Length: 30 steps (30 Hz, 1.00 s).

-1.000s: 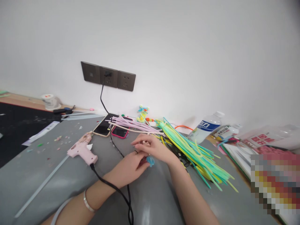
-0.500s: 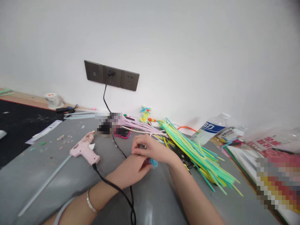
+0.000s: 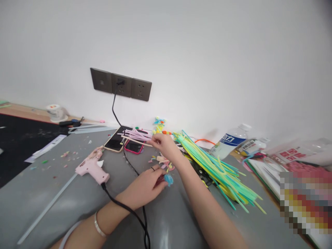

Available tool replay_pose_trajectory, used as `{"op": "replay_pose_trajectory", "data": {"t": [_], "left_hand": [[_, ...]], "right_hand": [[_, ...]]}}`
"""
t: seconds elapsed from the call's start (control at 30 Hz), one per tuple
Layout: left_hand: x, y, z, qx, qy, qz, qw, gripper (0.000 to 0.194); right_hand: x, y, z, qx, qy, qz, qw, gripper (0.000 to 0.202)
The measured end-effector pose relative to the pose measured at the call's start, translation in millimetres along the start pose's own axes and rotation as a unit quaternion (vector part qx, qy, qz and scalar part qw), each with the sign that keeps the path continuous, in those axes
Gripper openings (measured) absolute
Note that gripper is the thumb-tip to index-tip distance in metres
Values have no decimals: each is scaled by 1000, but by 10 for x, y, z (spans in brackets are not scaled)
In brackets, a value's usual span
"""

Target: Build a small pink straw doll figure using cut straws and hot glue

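My left hand [image 3: 145, 186] is closed around a small light-blue curled piece [image 3: 168, 179], which looks like a coiled pipe cleaner; the fingers cover part of it. My right hand [image 3: 164, 143] reaches forward with fingers curled in a pinch against the bundle of lilac pipe cleaners [image 3: 137, 134]. Whether a stem lies between its fingertips cannot be made out. Short pink and yellow bits [image 3: 164, 162] lie on the grey table between the hands. Right of my right forearm lies a big bundle of green and yellow pipe cleaners [image 3: 218, 169].
A pink glue gun [image 3: 92, 168] with a long glue stick lies at left, its black cord [image 3: 124, 207] passing under my left arm. Two phones [image 3: 116, 140] lie behind it. A bottle [image 3: 229, 141] leans at right, near papers [image 3: 267, 173]. A small colourful figure [image 3: 159, 125] stands by the wall.
My right hand has moved away from my left hand, forward to the lilac bundle. The pink and yellow bits have come into view. My left hand keeps the blue piece.
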State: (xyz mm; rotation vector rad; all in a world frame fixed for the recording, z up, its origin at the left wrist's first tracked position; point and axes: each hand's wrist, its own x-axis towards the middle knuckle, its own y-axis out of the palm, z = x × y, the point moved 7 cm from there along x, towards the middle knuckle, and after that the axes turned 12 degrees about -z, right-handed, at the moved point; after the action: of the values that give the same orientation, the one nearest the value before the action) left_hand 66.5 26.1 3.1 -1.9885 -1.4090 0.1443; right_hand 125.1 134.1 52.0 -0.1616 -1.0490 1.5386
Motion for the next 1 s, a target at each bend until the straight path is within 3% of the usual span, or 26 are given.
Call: {"op": "replay_pose_trajectory", "data": {"t": [0.13, 0.27, 0.4, 0.5, 0.7, 0.87, 1.0], "left_hand": [[11, -23, -14, -19, 4, -10, 1000, 17], [46, -105, 15, -127, -38, -40, 990, 21], [85, -198, 60, -275, -105, -68, 953, 33], [100, -241, 118, -329, -153, -88, 928, 38], [109, -311, 190, -355, -162, -145, 909, 36], [95, -314, 214, -382, -180, -158, 893, 36], [100, -320, 205, -410, -190, -165, 877, 35]], "right_hand": [[-74, -13, -104, -34, -8, 13, 999, 19], [-201, -235, -218, 68, 46, -71, 994, 26], [-415, -442, -284, 221, 120, -164, 954, 28], [-630, -461, -253, 299, 139, -187, 925, 29], [-976, -287, -154, 373, 165, -158, 899, 32], [-1041, -114, -22, 400, 173, -98, 895, 32], [-1055, -8, -7, 435, 194, -89, 875, 36]]}}
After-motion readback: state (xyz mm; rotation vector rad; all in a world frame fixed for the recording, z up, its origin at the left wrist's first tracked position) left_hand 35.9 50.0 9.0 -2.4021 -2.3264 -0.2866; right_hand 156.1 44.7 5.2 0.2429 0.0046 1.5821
